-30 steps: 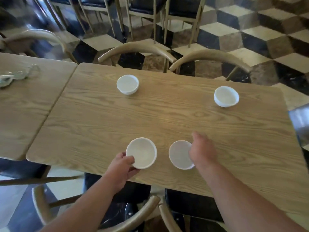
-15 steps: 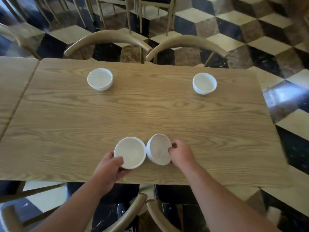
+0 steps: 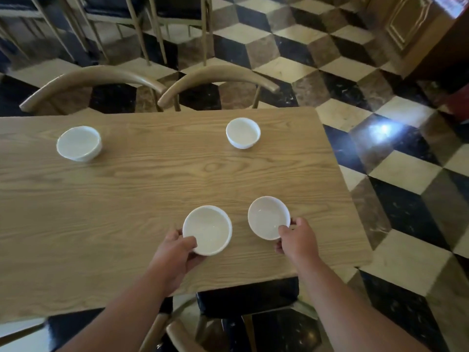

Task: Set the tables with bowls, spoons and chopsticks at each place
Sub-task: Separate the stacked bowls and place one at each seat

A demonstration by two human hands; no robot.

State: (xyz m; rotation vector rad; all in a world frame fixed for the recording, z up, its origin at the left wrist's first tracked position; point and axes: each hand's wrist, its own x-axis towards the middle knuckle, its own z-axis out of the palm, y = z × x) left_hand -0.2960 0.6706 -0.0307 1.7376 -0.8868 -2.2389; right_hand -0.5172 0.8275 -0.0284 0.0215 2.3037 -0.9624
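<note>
Floor: checkered cube-pattern tiles [image 3: 291,36] lay around a wooden worktop [image 3: 152,189].
Chairs: two curved backs, left chair back [image 3: 88,82] and right chair back [image 3: 218,77], stood at the worktop's far edge.
Far bowls: the far-left bowl [image 3: 79,143] and the far-right bowl [image 3: 243,132] sat near the far edge, well apart.
Left hand [image 3: 175,252]: its fingers pinched the rim of the near-left bowl [image 3: 207,229], close to the near edge.
Right hand [image 3: 298,238]: its fingers pinched the rim of the near-right bowl [image 3: 268,217], toward the near right corner; whether it rested flat on the worktop could not be told.
</note>
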